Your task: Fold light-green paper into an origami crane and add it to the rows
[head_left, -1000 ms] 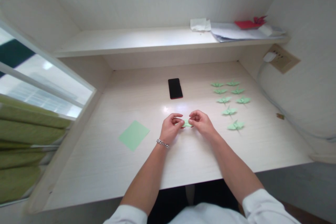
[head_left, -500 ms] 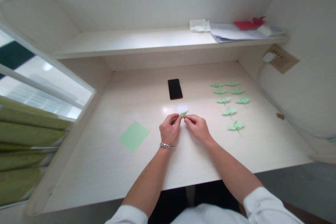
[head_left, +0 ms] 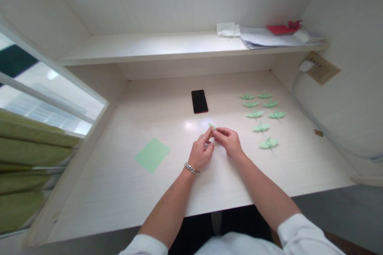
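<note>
A small piece of folded green paper (head_left: 212,126) shows just past my fingertips, near the middle of the desk; most of it is hidden by my fingers. My right hand (head_left: 229,142) pinches it between thumb and fingers from the right. From the left, my left hand (head_left: 202,152) reaches it with an outstretched index finger, the thumb standing apart below. A silver chain bracelet (head_left: 192,168) circles my left wrist. Off to the left lies a flat green paper square (head_left: 153,155). Several green origami cranes (head_left: 261,127) stand in two rough columns to the right.
Behind my hands a black phone (head_left: 199,101) lies on the desk (head_left: 113,183). Above the desk runs a shelf (head_left: 134,48) with white papers (head_left: 260,36), a red paper (head_left: 281,29) and a tissue (head_left: 227,29). A cable (head_left: 311,115) hangs from the wall socket (head_left: 321,69).
My left hand has let go of its thumb pinch and shifted right, the index finger now touching the paper. The folded paper has turned and is now in my right hand's pinch.
</note>
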`<state>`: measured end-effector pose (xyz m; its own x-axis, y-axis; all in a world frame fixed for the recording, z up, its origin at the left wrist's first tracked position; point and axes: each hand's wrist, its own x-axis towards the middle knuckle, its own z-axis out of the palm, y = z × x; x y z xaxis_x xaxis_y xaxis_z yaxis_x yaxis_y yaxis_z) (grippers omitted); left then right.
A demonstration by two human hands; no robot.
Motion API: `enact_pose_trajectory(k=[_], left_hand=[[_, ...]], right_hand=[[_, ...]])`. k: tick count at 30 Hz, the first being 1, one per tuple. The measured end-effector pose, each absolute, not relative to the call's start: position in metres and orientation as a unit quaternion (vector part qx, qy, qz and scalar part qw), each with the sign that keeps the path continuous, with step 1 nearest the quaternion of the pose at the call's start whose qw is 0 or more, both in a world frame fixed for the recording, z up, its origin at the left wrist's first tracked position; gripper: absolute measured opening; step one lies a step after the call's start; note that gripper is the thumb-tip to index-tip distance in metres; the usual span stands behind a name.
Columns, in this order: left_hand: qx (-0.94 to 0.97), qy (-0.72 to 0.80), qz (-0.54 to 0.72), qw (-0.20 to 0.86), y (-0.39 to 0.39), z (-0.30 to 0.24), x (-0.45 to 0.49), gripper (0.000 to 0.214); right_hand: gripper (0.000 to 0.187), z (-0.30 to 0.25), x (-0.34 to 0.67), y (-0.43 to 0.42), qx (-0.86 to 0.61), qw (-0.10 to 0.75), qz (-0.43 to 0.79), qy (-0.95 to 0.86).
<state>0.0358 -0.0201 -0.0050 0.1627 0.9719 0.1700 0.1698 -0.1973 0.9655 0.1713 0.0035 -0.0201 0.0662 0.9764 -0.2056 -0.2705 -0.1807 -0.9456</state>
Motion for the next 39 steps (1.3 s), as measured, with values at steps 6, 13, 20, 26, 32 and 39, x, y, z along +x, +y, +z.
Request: enact_pose_trajectory(k=[6,13,20,26,32,39], left_hand=[[0.57,0.516,0.496,0.403,-0.011,-0.008,0.027,0.031],[0.543,0.512,0.491,0.449,-0.003,-0.006,0.015,0.037],[0.505,0.49,0.435,0.561,-0.004,-0.012,0.019,0.032],[0.51,0.467,0.429,0.582,-0.004,-0.012,0.015,0.03],[0.513,0.445,0.427,0.597,-0.004,-0.009,0.014,0.03],[0.509,0.457,0.438,0.583,-0.005,-0.008,0.015,0.021]], right_hand=[[0.028,-0.025,0.176,0.009,-0.539,0.516,0.577,-0.333],[0.019,-0.023,0.177,0.005,-0.533,0.46,0.554,-0.444],[0.02,-0.016,0.182,0.001,-0.51,0.43,0.534,-0.52],[0.021,-0.01,0.186,-0.001,-0.497,0.409,0.554,-0.529],[0.021,-0.009,0.187,-0.002,-0.496,0.403,0.56,-0.527],[0.02,-0.006,0.185,-0.003,-0.482,0.413,0.569,-0.523]])
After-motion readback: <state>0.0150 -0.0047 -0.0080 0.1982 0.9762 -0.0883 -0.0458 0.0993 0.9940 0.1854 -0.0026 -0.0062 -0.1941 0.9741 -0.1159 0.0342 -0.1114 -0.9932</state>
